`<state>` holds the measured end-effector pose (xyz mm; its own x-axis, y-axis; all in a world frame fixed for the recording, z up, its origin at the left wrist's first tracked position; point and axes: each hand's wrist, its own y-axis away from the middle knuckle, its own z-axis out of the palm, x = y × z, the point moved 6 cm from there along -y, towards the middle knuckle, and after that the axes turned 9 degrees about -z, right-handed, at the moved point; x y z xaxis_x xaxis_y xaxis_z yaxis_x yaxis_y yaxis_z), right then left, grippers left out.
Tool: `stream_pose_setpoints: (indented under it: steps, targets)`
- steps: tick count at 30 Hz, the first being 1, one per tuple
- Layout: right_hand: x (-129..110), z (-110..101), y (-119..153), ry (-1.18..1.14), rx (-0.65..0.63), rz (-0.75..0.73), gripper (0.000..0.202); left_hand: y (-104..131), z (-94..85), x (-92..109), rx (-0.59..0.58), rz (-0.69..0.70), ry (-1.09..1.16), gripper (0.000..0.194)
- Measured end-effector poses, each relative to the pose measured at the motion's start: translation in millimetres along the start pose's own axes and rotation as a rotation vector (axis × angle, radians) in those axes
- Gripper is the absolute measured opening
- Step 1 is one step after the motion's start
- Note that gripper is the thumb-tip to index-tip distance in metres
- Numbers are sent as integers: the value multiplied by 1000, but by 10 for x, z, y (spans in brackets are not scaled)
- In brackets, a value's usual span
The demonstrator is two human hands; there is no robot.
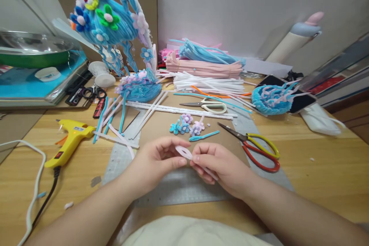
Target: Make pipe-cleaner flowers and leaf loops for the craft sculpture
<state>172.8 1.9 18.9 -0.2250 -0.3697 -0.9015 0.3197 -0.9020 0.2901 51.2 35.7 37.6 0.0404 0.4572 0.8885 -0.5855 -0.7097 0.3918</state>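
A pale pink pipe cleaner (183, 151), bent into a narrow loop, is between my hands above the brown board. My right hand (220, 163) pinches it at the base of the loop, and its tail runs down under the fingers. My left hand (164, 157) is curled at the loop's left end, thumb and fingertips close around it. Just beyond my hands lie small blue and lilac flowers (184, 127) and a blue looped stem (204, 135).
Red-and-yellow scissors (261, 150) lie right of my hands, cream-handled scissors (213, 105) behind. A yellow glue gun (70, 140) with its cord is at left. Pipe cleaner bundles (204, 67) and a tall blue flowered jellyfish-like piece (109, 19) stand at the back.
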Motion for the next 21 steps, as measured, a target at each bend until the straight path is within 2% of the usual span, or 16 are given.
stream_pose_setpoints:
  steps: [2, 5, 8, 11, 14, 18, 21]
  targets:
    - [2, 16, 5, 26, -32, 3, 22, 16, 21, 5, 11, -2, -76, 17]
    - [-62, -2, 17, 187, -67, -7, 19, 38, 3, 55, 113, 30, -215, 9]
    - [-298, -108, 25, 583, -48, -167, 10, 45, -38, 81, 218, 57, -324, 9]
    - [-550, -229, 42, 1006, -28, -372, 10, 31, -62, 47, 233, 76, -381, 13]
    - [-639, -339, 40, 1274, -29, -478, 11, 17, -142, 21, 319, 101, -401, 17]
    - [-570, -454, -1, 1452, -10, -433, 8, 42, -174, 95, 392, 143, -448, 14]
    - [-556, -512, -32, 1460, 43, -442, 9, 213, -53, 299, 336, 337, -508, 12]
